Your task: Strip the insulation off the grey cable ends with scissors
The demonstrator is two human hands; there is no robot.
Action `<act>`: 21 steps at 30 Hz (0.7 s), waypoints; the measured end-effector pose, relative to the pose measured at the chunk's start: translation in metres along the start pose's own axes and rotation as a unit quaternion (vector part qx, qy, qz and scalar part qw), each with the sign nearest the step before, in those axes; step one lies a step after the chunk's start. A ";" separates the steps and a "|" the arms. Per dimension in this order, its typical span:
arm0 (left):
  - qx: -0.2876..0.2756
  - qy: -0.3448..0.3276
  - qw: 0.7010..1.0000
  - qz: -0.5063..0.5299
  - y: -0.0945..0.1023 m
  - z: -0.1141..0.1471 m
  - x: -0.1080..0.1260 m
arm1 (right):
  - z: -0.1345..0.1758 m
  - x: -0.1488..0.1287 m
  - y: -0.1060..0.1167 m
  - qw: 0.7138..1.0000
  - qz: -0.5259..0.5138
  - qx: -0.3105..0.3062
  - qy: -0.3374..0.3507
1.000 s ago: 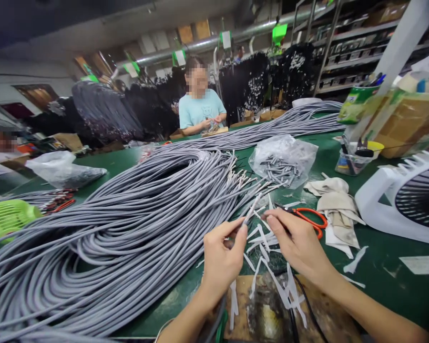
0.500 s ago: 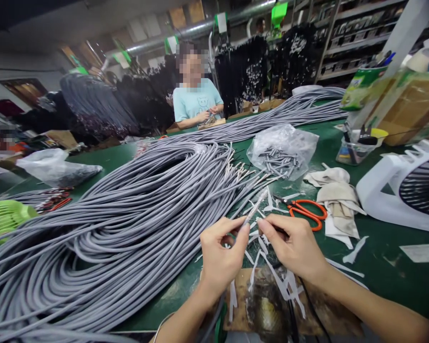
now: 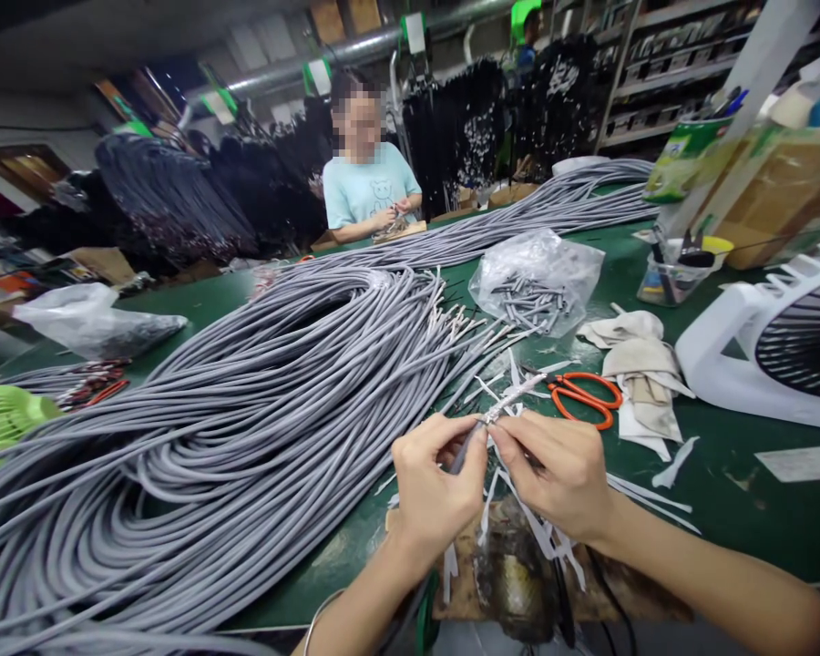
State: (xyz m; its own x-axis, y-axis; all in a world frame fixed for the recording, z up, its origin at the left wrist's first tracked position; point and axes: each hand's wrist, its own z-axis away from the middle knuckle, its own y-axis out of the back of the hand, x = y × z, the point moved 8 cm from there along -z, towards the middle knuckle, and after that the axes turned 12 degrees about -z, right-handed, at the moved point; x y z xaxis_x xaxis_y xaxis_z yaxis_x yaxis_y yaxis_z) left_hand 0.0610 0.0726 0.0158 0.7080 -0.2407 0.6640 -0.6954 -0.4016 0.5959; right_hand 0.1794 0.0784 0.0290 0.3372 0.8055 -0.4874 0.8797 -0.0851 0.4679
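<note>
Across a green worktable [image 3: 731,547], a large coil of gray cables [image 3: 266,410] spreads left of the person's hands. The left hand [image 3: 437,474] pinches one gray cable [image 3: 465,451] between thumb and forefinger, its stripped end [image 3: 523,389] pointing away beyond the fingertips. The right hand [image 3: 560,469] (nearly touching the left) has thumb and fingers drawn together at the cable; whether they grip it cannot be told. Orange-handled scissors [image 3: 588,398] lie just beyond the right hand, with white strips [image 3: 450,569] strewn beneath both.
</note>
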 end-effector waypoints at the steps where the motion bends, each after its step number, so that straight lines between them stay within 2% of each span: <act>1: 0.015 -0.013 1.000 -0.007 0.004 0.000 0.002 | -0.001 0.001 -0.001 1.000 -0.004 -0.009 -0.009; 4: 0.053 -0.035 0.998 -0.020 0.014 -0.001 0.005 | -0.005 0.004 0.004 0.999 -0.020 -0.003 -0.030; 8: 0.065 -0.043 0.997 -0.026 0.018 -0.001 0.007 | -0.007 0.003 0.016 0.999 -0.027 0.042 -0.018; 17: 0.059 -0.064 0.996 -0.032 0.015 -0.001 0.012 | -0.007 0.005 0.009 0.998 -0.044 0.000 -0.040; 21: 0.054 -0.093 0.993 -0.038 0.013 0.001 0.019 | -0.007 0.016 0.007 0.991 -0.078 -0.008 -0.106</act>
State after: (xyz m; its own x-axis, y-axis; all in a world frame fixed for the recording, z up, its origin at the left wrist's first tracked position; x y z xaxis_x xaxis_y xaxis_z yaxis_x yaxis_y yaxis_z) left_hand 0.0651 0.0618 0.0354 0.7759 -0.3614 0.5171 -0.6285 -0.5147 0.5832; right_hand 0.1884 0.0947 0.0301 0.2616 0.6662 -0.6984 0.9219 0.0418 0.3852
